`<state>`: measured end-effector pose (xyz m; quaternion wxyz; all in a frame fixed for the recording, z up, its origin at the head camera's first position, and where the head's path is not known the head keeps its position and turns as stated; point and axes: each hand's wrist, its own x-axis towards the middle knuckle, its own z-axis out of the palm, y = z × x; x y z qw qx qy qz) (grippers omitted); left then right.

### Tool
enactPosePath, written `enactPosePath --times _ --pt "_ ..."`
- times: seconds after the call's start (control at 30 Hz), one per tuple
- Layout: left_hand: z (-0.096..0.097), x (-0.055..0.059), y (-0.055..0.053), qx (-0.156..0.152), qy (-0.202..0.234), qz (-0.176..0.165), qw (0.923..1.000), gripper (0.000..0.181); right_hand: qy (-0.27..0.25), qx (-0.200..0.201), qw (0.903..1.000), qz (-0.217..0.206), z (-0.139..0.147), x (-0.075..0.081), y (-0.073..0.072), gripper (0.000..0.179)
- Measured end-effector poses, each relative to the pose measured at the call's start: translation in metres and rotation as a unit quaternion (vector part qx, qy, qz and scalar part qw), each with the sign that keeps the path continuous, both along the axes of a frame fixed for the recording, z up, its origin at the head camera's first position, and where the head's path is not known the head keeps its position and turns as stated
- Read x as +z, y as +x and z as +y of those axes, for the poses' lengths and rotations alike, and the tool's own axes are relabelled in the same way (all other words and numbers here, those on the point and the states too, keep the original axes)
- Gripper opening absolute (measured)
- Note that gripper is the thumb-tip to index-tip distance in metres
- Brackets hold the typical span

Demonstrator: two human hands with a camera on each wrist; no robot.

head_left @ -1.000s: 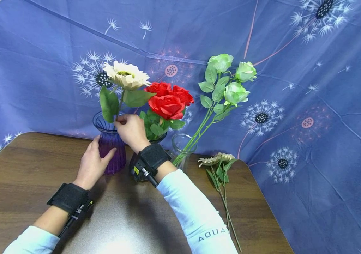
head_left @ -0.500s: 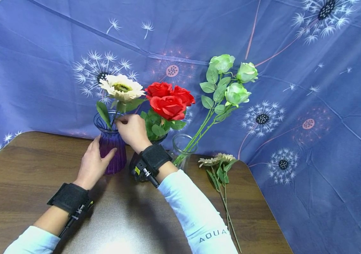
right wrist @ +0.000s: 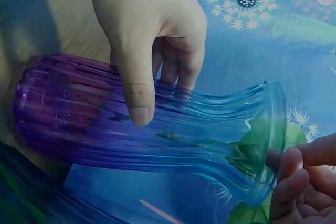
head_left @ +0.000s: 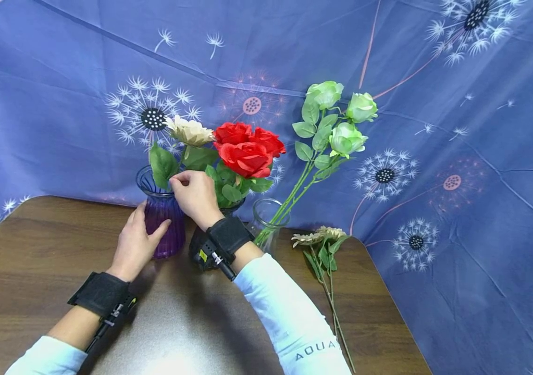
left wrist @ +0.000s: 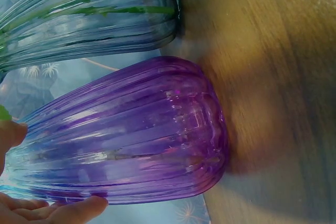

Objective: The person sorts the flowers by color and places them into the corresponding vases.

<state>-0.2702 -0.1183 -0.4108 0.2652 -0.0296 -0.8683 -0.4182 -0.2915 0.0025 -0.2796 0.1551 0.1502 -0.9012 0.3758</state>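
A ribbed glass vase (head_left: 166,229), purple below and blue toward the rim, stands upright at the left. My left hand (head_left: 132,246) holds it around the side; in the right wrist view the thumb (right wrist: 139,103) lies on the near side and the other fingers behind. At the rim, my right hand (head_left: 197,195) pinches a cream daisy-like flower (head_left: 191,130) low on its stem, close below the leaves. The lower stem (left wrist: 147,157) shows through the glass, reaching close to the base. A green leaf (right wrist: 249,148) is seen through the vase's neck.
Red roses (head_left: 247,151) fill a dark vase (head_left: 199,255) right beside, partly behind my right wrist. Green roses (head_left: 347,139) lean right from a clear glass vase (head_left: 270,240). More cream flowers (head_left: 320,237) lie on the wooden table (head_left: 36,271), before a blue dandelion-print cloth (head_left: 294,31).
The cream flower has come down into the vase, and its head has turned from facing me to facing up and away. Left hand and vase stay in place.
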Motion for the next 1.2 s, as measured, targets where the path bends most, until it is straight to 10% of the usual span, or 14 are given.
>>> enactPosePath --times 0.73,1.2 --pt "-0.001 0.0 0.001 0.002 -0.006 -0.01 0.9999 0.068 -0.08 0.069 0.9893 0.1 0.054 0.027 0.052 0.014" --pt "0.0 0.001 0.001 0.003 -0.007 -0.013 0.9999 0.069 -0.163 -0.008 0.9784 0.127 0.145 0.046 0.073 0.013"
